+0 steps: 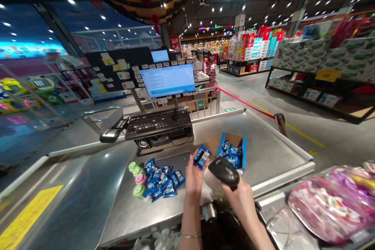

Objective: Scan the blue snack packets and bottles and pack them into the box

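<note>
L hand (pixel 193 176) is raised at lower centre, its fingers (pixel 190 168) closed round a blue snack pkt (pixel 201 156), black-and-white label panel facing up. Print on the pkt is too small to read. R hand (pixel 238 202) is just to the right, fingers (pixel 234 188) curled firmly round a black handheld barcode scanner (pixel 224 171), its head tilted toward the pkt. Whether the two touch can't be told.

A blue-and-white cardboard display box (pixel 231 149), open at top and filled w/ more blue pkts, stands just behind the hands on the stainless steel bench (pixel 263 152). A loose pile of blue pkts (pixel 161 181) lies left of L hand, next to a short row of green and pink round tubs (pixel 137 175).

The bench's near edge runs under both forearms. A raised steel rim (pixel 278 134) bounds it on the right, w/ a wide stretch of steel left between box and rim. A black POS keyboard (pixel 158 123) sits beyond, and a monitor (pixel 167 81) w/ notes stuck round it stands above; screen text is unreadable. A red rope barrier (pixel 246 103) runs off to the right. A bulging pink plastic bag (pixel 328 203) is at lower right.
</note>
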A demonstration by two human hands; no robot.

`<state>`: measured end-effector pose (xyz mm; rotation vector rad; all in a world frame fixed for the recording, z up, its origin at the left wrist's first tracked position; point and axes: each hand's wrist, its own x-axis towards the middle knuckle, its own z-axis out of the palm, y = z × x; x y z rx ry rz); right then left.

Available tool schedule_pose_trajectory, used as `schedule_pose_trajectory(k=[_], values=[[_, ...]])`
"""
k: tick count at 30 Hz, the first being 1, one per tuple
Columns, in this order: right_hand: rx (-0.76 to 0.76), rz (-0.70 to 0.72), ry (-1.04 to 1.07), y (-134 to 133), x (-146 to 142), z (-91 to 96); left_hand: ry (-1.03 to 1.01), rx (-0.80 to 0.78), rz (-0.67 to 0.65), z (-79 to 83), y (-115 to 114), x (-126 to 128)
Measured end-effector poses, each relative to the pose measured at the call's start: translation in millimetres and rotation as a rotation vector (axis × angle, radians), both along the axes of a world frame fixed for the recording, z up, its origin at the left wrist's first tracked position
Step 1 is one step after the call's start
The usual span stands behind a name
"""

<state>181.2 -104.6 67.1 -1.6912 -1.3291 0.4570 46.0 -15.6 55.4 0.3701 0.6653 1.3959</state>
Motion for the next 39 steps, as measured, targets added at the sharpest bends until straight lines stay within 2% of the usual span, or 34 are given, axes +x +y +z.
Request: schedule_pose_trajectory(k=[7, 15, 18, 20, 22, 24, 27, 29, 31, 33, 37, 39], values=[[-0.004, -0.034, -0.029, -2, 1, 4.5, 0.024, 0.059, -0.028, 2.8, -4, 3], [-0.01, -0.024, 0.059, 2, 2, 2.4, 0.041, 0.054, -0.047, 7.0, -5, 1], [0.035, 0.026, 0.114, 6, 3, -3.3, 0.075, 0.058, -0.016, 7.3, -6, -3], [0.06, 0.062, 0.158, 9, 1, -7.3, 0.147, 0.079, 0.066, -0.1, -3, -12], [0.072, 0.087, 0.213, 11, -4, -11.3, 0.273, 0.077, 0.203, -14.8, 4, -29], [0.076, 0.107, 0.281, 13, -13, -15.9, 0.483, 0.025, 0.363, -34.6, 11, -53], [0.056, 0.127, 0.369, 14, -28, -24.5, 1.038, -0.014, 0.596, -65.2, 13, -93], [0.013, 0.148, 0.399, 13, -38, -29.9, 1.383, -0.018, 0.671, -82.2, 7, -115], [-0.034, 0.178, 0.419, 11, -45, -33.5, 1.622, -0.021, 0.668, -95.6, -2, -130], [-0.06, 0.196, 0.432, 9, -49, -35.1, 1.775, -0.025, 0.616, -106.4, -9, -139], [-0.082, 0.189, 0.431, 11, -50, -37.5, 1.967, 0.02, 0.482, -123.0, -9, -150], [-0.09, 0.189, 0.436, 12, -49, -39.3, 2.039, 0.018, 0.465, -127.7, -5, -153]])
